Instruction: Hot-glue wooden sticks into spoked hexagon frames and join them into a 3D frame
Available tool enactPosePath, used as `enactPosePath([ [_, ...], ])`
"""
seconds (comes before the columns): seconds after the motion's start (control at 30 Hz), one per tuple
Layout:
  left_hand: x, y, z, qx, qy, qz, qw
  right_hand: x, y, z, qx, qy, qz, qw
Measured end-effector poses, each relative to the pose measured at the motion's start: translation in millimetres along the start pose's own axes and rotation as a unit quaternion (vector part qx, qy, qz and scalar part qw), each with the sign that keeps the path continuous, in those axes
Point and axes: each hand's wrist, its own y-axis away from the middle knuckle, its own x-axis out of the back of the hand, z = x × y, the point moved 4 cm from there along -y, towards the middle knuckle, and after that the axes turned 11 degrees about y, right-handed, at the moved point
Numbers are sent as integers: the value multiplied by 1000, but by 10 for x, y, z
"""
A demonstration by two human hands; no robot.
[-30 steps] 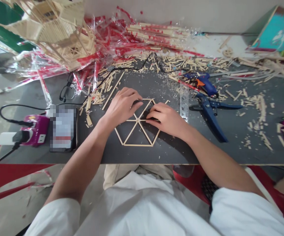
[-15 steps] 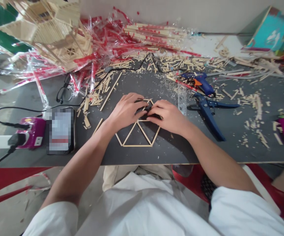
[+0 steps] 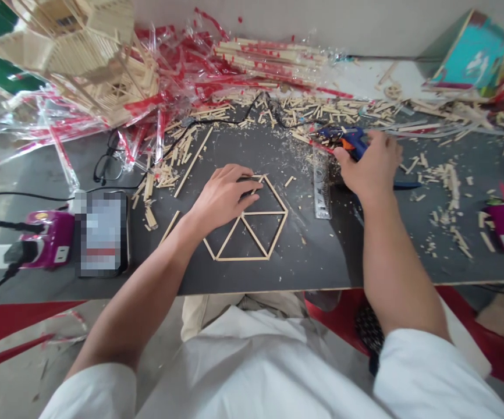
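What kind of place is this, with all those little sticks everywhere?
It looks like a craft workshop: there's a blue hot glue gun, a steel ruler, and a big model built of wooden sticks.

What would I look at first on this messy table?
You'd spot the big wooden stick model at the top left, beside a heap of red-and-clear plastic wrappers. In the middle of the dark table, a left hand rests on a stick hexagon. The right hand is at a blue glue gun.
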Motion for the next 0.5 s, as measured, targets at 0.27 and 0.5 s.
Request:
enactPosePath([
  [0.27, -11, 5, -18, -3, -4, 5, 1000, -113, -108, 21, 1, 5, -24, 1000],
  [0.5, -19, 2, -23, -3, -6, 7, 1000, 151, 38, -161, 21, -55, -8, 998],
])
